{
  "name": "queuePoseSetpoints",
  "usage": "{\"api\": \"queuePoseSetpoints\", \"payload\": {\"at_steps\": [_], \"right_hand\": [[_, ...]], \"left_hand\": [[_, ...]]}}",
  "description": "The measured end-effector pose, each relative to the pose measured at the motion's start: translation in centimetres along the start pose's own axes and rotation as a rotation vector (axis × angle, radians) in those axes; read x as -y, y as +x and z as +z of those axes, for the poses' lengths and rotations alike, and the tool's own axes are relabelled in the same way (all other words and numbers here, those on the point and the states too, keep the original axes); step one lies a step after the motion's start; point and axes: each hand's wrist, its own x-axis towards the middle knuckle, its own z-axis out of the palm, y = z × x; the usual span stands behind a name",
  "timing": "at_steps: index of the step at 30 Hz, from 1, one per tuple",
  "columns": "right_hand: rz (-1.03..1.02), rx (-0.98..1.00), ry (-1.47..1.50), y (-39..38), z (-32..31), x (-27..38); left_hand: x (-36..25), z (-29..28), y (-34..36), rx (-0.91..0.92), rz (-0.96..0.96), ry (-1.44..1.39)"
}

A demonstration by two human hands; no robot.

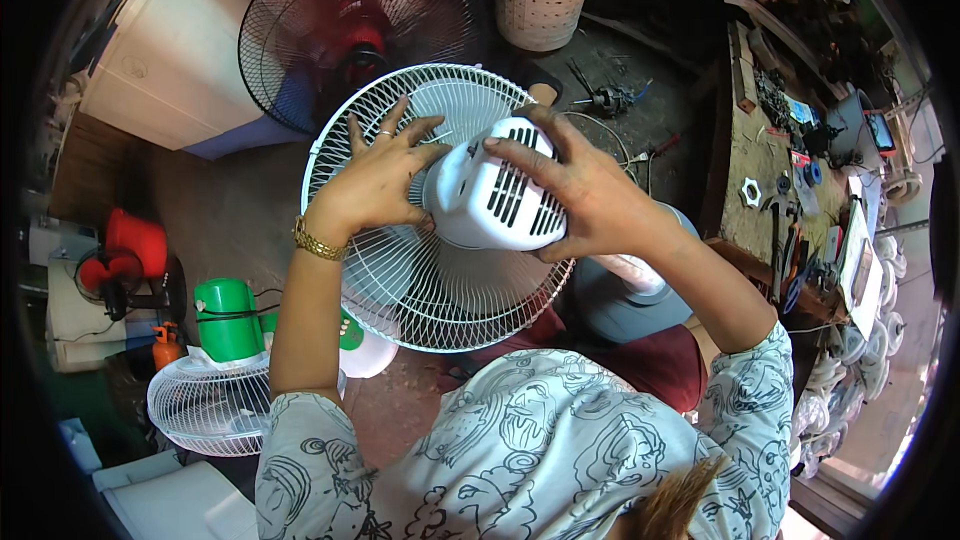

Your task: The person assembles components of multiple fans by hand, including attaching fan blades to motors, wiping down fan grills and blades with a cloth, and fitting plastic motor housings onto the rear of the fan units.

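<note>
A white electric fan stands before me, its round wire grille (440, 305) turned away so that the back faces me. Over the rear of that grille juts the white slotted motor housing (500, 205). My right hand (590, 180) wraps round the housing, thumb and fingers on its sides. Against the grille, just left of the housing, my left hand (385, 175) lies with fingers spread, the thumb side touching the housing's front edge. White blades show through the wires. The fan's pole (630, 270) runs down to a grey round base (615, 310), partly hidden by my right arm.
A dark fan with a red middle (360, 30) stands beyond, next to a cream cabinet (165, 50). At the right is a workbench (750, 160) with pliers and loose parts. Lower left sit another white fan (205, 405) and a green motor housing (228, 315). A woven basket (540, 0) is behind.
</note>
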Motion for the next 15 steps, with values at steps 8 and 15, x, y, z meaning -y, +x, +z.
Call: {"api": "queuePoseSetpoints", "payload": {"at_steps": [8,15], "right_hand": [[0.025,0.057,0.115,-1.1,-1.6,0.2],[0.338,-0.240,0.380,-4.8,-1.1,-9.3]], "left_hand": [[-1.1,-2.0,0.5,0.023,0.148,-0.530],[-3.3,-3.4,0.4,0.214,0.017,-0.424]]}}
